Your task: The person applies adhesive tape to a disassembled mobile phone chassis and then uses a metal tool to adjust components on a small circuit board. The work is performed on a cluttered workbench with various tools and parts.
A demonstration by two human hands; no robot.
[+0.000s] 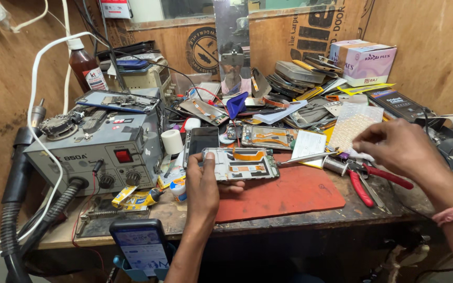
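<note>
My left hand grips an opened phone frame with an orange flex ribbon, holding it flat over the red work mat. My right hand hovers at the right with fingertips pinched near a bubble-wrap sheet; whether it holds anything small I cannot tell. Metal tweezers lie between the frame and my right hand, tip toward the frame. A second opened phone and a black phone lie just behind the frame.
A grey hot-air rework station with black hose stands at the left. Red-handled pliers lie at the right of the mat. A phone sits in a holder at the front edge. Piled phone parts and boxes fill the back.
</note>
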